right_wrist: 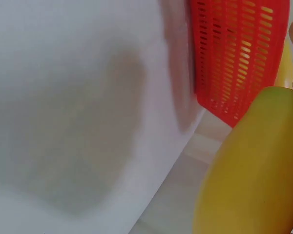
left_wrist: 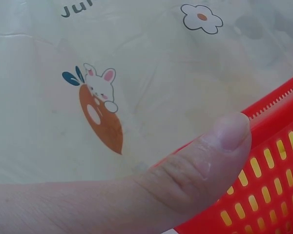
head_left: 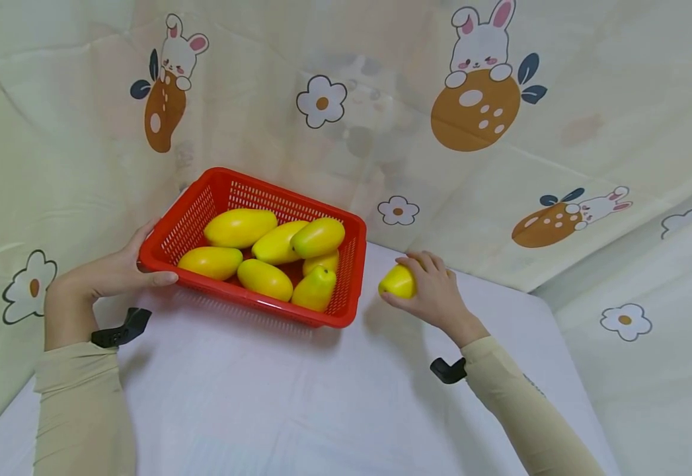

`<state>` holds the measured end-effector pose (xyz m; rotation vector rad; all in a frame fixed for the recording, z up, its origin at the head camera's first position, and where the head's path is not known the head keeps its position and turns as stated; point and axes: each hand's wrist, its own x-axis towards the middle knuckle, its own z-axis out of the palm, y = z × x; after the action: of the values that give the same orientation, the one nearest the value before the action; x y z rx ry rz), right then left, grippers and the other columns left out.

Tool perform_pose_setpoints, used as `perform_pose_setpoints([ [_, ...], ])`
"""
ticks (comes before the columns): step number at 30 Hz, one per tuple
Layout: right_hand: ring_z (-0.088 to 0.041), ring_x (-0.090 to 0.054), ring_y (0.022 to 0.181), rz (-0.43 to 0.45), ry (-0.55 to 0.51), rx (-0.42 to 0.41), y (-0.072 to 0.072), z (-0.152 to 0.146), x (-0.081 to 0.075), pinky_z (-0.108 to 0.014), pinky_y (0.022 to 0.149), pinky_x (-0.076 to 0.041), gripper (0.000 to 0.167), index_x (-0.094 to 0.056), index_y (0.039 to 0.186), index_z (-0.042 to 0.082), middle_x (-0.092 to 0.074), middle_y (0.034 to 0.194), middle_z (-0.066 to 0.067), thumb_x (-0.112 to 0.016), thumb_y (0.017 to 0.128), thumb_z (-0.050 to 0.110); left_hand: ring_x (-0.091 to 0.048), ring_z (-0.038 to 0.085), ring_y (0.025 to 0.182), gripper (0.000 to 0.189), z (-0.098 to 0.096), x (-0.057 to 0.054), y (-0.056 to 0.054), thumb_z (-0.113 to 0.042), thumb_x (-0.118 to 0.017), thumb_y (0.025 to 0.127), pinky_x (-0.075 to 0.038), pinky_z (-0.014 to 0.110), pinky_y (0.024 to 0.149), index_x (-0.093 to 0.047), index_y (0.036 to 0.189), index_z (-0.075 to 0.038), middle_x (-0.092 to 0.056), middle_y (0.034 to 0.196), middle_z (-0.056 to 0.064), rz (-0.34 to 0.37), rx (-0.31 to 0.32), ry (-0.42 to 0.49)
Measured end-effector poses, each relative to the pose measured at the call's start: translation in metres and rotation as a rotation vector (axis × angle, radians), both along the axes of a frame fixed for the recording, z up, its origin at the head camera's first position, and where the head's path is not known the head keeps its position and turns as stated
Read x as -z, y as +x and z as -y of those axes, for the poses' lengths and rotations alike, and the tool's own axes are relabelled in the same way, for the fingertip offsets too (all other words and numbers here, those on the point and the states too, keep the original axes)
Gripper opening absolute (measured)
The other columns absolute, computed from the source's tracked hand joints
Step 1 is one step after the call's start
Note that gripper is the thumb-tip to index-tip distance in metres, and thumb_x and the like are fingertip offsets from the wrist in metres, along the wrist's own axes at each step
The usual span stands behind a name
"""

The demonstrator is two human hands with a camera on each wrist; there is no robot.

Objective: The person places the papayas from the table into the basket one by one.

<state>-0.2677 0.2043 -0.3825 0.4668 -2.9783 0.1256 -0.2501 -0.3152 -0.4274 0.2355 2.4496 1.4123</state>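
At its left end, my left hand (head_left: 116, 268) grips a red plastic basket (head_left: 354, 277), the thumb lying along the front rim and the other fingers mostly hidden by the basket. Several yellow mangoes (head_left: 265, 279) lie inside, a few tinged green. To the right of the basket, my right hand (head_left: 435, 287) holds another yellow mango (head_left: 398, 283), apart from the rim. In the right wrist view that mango (right_wrist: 256, 175) fills the lower right, and only bits of the fingers show. The left wrist view shows the left thumb (left_wrist: 224, 139) against the slotted red wall.
A white-covered table (head_left: 250, 390) lies under the basket and hands. Behind it hangs a pale curtain (head_left: 381, 59) printed with rabbits and flowers, close to the basket's back side. More printed curtain (head_left: 667, 377) hangs on the right.
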Motion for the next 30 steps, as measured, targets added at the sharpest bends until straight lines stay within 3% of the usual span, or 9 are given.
perform_pose_setpoints([
  [30, -0.033, -0.027, 0.137, -0.061, -0.057, -0.072, 0.006, 0.046, -0.019, -0.062, 0.102, -0.033, 0.071, -0.049, 0.134, 0.021, -0.039, 0.144, -0.007, -0.069, 0.076, 0.057, -0.020, 0.044, 0.134, 0.116, 0.000, 0.000, 0.001, -0.044, -0.072, 0.079, -0.053, 0.053, 0.086, 0.018, 0.150, -0.029, -0.011, 0.155, 0.021, 0.000, 0.006, -0.009],
])
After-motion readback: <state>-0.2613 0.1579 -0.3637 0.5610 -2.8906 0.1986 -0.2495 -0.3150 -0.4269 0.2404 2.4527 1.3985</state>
